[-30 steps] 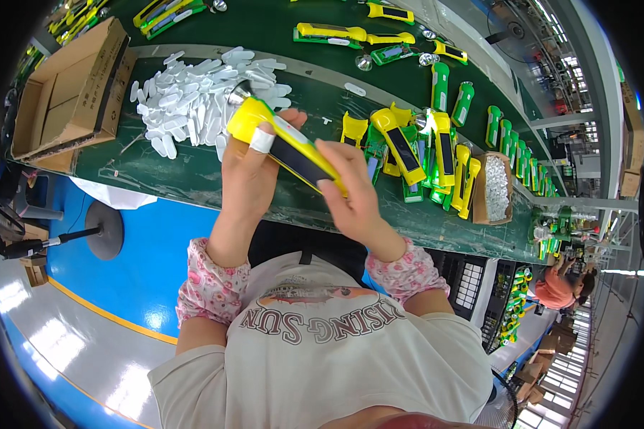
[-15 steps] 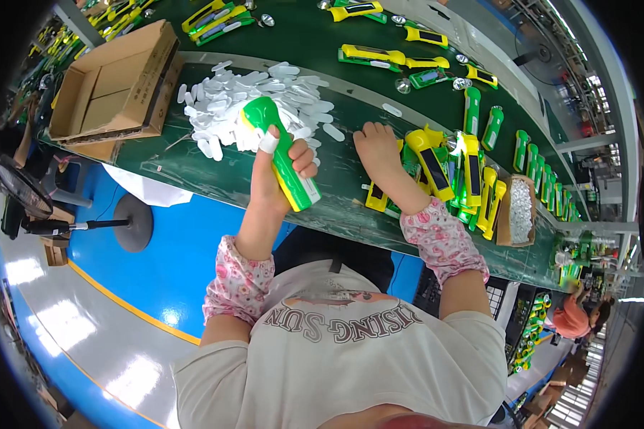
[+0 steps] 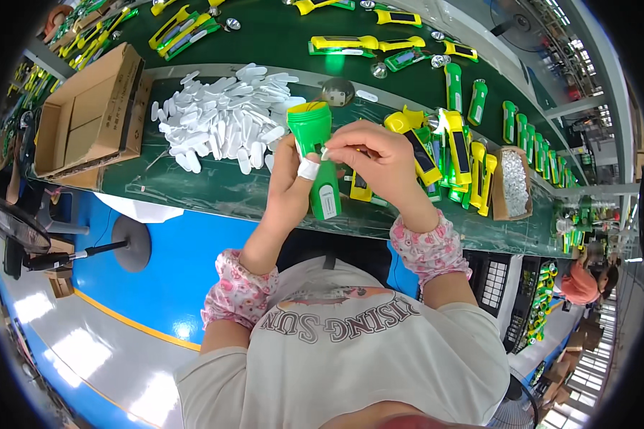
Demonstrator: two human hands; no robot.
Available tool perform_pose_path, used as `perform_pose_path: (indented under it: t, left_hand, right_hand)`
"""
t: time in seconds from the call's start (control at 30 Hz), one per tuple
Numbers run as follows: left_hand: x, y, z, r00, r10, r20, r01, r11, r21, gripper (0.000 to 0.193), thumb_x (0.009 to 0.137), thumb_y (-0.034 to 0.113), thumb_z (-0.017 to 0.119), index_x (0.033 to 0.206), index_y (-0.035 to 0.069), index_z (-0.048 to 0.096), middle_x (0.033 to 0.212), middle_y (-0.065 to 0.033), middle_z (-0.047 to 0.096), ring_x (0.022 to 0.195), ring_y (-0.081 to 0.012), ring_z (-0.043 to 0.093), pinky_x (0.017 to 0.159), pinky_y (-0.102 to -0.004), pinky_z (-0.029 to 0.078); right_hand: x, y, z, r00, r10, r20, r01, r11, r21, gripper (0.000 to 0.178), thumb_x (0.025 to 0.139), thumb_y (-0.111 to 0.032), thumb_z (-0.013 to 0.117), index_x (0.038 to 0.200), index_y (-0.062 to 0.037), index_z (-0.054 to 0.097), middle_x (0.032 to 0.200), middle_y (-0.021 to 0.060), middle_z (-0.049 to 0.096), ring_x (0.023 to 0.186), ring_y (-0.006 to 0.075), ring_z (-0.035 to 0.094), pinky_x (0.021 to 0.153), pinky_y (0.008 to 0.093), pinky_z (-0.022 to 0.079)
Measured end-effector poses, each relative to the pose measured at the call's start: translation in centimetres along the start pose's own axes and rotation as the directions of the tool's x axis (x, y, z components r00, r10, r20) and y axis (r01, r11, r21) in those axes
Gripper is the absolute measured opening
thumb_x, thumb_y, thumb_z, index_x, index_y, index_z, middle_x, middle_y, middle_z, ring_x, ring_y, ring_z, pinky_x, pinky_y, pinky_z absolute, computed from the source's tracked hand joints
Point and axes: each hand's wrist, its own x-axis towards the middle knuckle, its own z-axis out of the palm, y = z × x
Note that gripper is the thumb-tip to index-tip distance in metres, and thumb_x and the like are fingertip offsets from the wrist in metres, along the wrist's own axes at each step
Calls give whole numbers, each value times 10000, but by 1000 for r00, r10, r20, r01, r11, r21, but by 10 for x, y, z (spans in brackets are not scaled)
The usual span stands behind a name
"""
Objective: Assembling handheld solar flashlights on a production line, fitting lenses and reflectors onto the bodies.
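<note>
A green flashlight body (image 3: 312, 129) with a yellow-rimmed wide head is upright in my left hand (image 3: 288, 179), whose fingers wrap round it; white tape circles one finger. My right hand (image 3: 379, 159) pinches a small white piece (image 3: 325, 153) against the flashlight's side, just below the head. What the piece is cannot be made out. Behind the flashlight head shows a dark, shiny round part (image 3: 338, 91). To the left lies a heap of white oval strips (image 3: 222, 114). Beside my right hand are several yellow and green flashlight parts (image 3: 426, 157) in a pile.
An open cardboard box (image 3: 93, 114) stands at the left of the green bench. On the right, a small carton (image 3: 511, 182) holds tiny clear pieces. More flashlight bodies (image 3: 454, 87) stand in a row beyond. A pedestal fan (image 3: 21, 229) is at the floor's left.
My right hand has left the pile and come to the flashlight with a small white piece. My left hand has turned the flashlight upright, green side facing up, and moved it slightly right.
</note>
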Motion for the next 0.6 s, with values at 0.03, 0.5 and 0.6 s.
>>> perform_pose_path:
  t: [0.03,0.5,0.6]
  left_hand:
    - [-1,0,-1,1000,3,6,-3,1000,-14,418,1035,216,474,1363,20,305,1266,-132,484,1084,-195,579,891,-369,549]
    - [-10,2,10,997,43,66,-62,946,319,404,1004,71,488,1364,6,315,1113,-97,533,903,-132,571,744,-279,517]
    - [6,1,10,992,105,69,-124,906,405,319,1015,107,481,1300,2,385,1056,-104,562,829,-126,584,697,-275,522]
  right_hand:
    - [-2,-1,1,998,-67,13,68,991,-118,110,836,50,698,944,34,683,942,93,661,723,130,644,611,231,526]
    - [-18,17,10,982,-92,-168,65,984,-164,233,815,20,723,931,-39,530,885,45,516,738,120,593,612,241,482]
    - [-7,22,7,985,-55,-167,39,995,-97,304,832,22,712,929,-66,438,866,18,486,776,67,582,624,213,477]
